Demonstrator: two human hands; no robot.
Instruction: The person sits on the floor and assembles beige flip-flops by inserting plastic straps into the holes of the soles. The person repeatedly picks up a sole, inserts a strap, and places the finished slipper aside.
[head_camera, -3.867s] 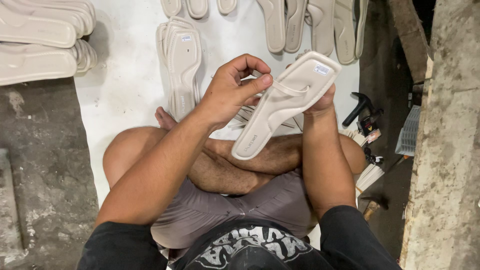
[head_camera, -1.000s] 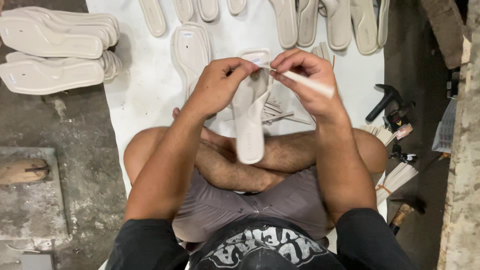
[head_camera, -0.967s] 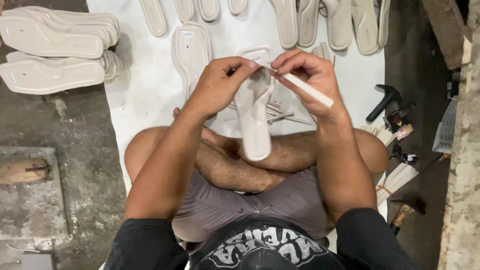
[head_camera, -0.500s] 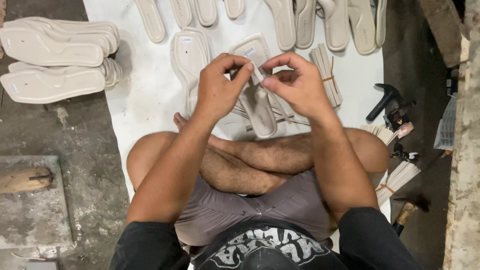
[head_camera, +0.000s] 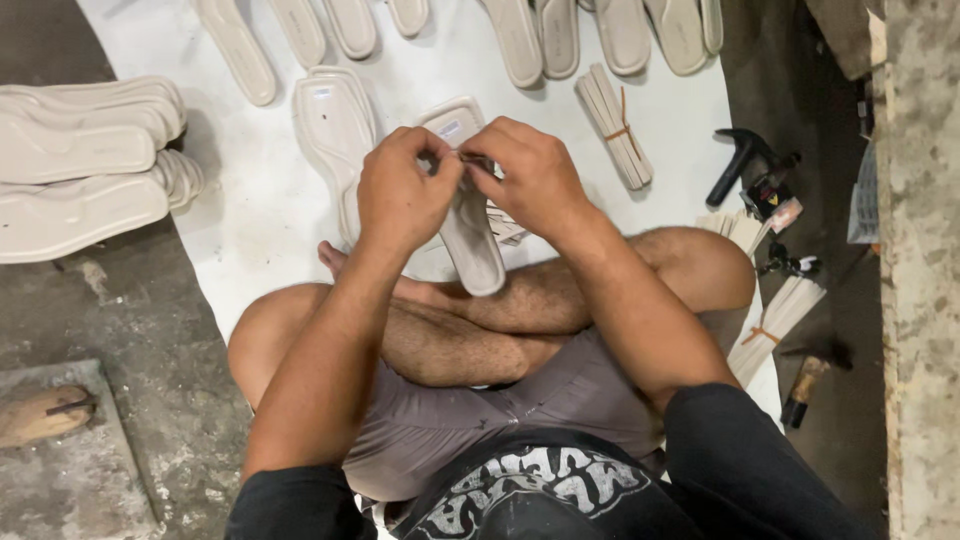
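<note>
I sit cross-legged on a white sheet (head_camera: 270, 190). A cream sandal sole (head_camera: 478, 235) is held upright over my legs, its toe end pointing away from me. My left hand (head_camera: 400, 190) grips the sole's left side near the toe, fingers curled. My right hand (head_camera: 530, 172) pinches at the same spot from the right, where a thin pale strap meets the sole. The fingertips of both hands meet over the sole and hide the strap's end.
Another sole pair (head_camera: 335, 130) lies left of my hands. Several soles (head_camera: 560, 35) line the far edge, and stacked soles (head_camera: 85, 160) rest at left. A strap bundle (head_camera: 612, 125), a black hammer (head_camera: 740, 160) and more strap bundles (head_camera: 780, 315) sit at right.
The sole was held up on a slant, then brought down upright over my legs. My right hand has drawn the long strap in, and both hands have closed together at the toe end.
</note>
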